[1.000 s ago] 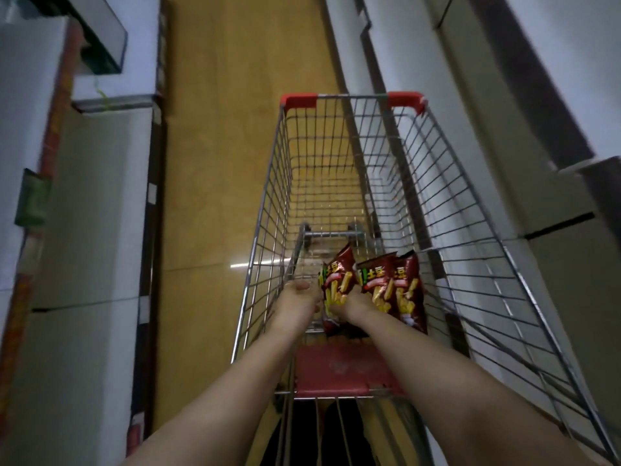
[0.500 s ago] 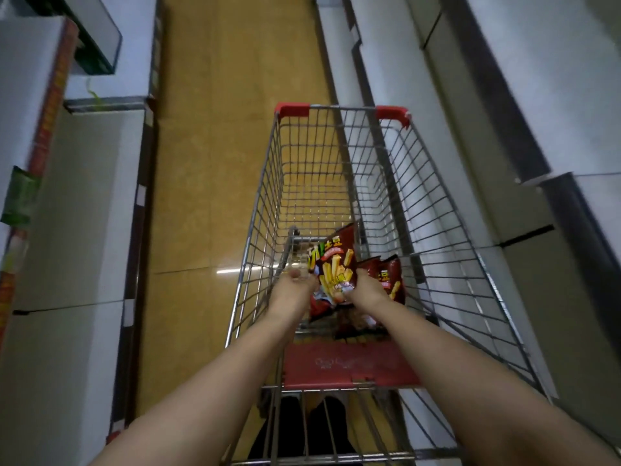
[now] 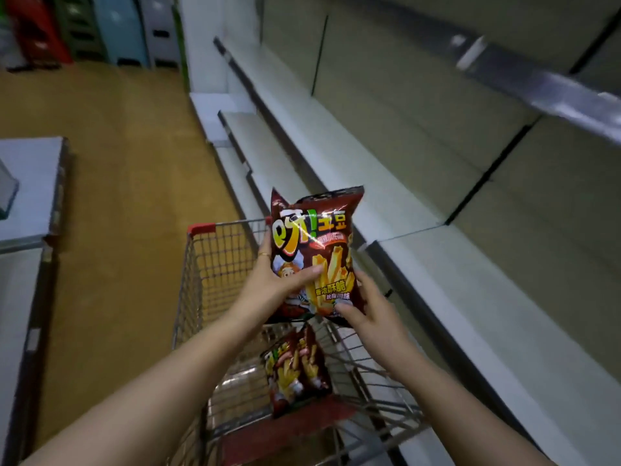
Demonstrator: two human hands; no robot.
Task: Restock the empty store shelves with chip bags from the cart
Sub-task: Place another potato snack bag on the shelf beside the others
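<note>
The bag [image 3: 316, 250] has risen from the cart [image 3: 201, 229], left hand [image 3: 268, 290] and right hand [image 3: 371, 316] gripping its lower sides. Keep it upright; seat it squarely on the right-side shelf [image 3: 443, 264].

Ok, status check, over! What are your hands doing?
Left hand and right hand both grip one chip bag, held above the cart. More bags lie in the cart. Bare shelf on the right, nothing blocking it.

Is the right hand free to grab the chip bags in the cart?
Probably not yet: right hand and left hand both grip the raised dark-red chip bag; bags in the wire cart lie uncovered.
</note>
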